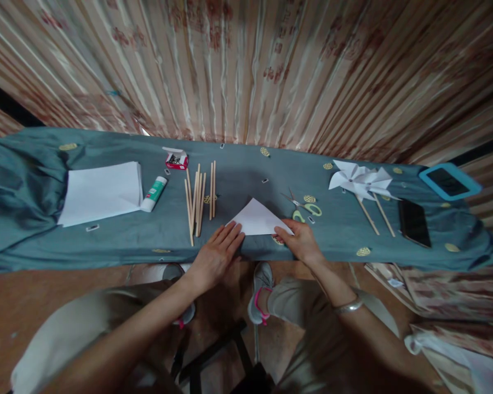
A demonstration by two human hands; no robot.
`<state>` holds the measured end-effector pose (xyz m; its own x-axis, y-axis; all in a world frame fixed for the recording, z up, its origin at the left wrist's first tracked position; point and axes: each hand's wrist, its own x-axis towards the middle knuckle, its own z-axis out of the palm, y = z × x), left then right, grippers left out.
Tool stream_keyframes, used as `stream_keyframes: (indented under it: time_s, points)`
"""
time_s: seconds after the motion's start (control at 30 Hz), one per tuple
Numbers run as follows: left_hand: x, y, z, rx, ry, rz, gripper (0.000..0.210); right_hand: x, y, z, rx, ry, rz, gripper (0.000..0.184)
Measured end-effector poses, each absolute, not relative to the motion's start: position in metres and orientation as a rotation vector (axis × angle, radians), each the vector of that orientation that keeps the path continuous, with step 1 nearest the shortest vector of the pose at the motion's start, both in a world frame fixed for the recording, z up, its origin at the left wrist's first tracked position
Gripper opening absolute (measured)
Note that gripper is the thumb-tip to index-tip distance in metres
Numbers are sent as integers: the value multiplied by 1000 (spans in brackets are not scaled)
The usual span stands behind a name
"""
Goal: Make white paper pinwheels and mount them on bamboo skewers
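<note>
A white sheet of paper folded into a triangle (255, 218) lies near the table's front edge, its point facing away from me. My left hand (216, 253) rests on the left corner with the fingers stretched out flat. At the right corner my right hand (301, 239) pinches the paper between thumb and fingers. Just beyond that hand are scissors (298, 204) with green handles, blades apart. Several wooden sticks (199, 200) lie left of the paper.
A paper stack (101, 192), a glue stick (154, 193) and an open red box of small metal pieces (176, 159) are on the left. Paper pinwheels (359, 179) on sticks, a black phone (414, 223) and a blue-framed device (449, 181) lie right. A curtain (246, 71) hangs behind.
</note>
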<state>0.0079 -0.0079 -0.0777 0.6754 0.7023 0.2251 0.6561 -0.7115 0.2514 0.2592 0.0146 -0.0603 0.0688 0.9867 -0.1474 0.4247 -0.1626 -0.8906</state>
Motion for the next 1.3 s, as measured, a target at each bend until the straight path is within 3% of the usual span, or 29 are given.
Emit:
stream_keyframes:
  time_s: [0.43,0.57,0.63,0.73,0.83,1.17,1.3]
  points:
    - [-34,-21,-68,2644,1209,650,44,274,16,-58,-1685,-1292,1072,37]
    - [-18,-21,-61,2304,1186,819,35,263,11,-52,-1617,-1298,1025,46]
    - [-6,-20,-59,1897,1174,855,40,253,5,-47,-1582,-1388,941,46]
    - [12,-14,-51,1175,1017,949,70,241,-5,-35,-1513,-1670,802,42]
    - [23,-6,-37,721,919,958,77,236,-14,-25,-1391,-1957,690,43]
    - [43,8,-9,579,813,1102,93,230,-22,-35,-1169,-2270,645,57]
    - [47,9,-11,549,791,1069,85,227,-19,-40,-1208,-2184,689,58]
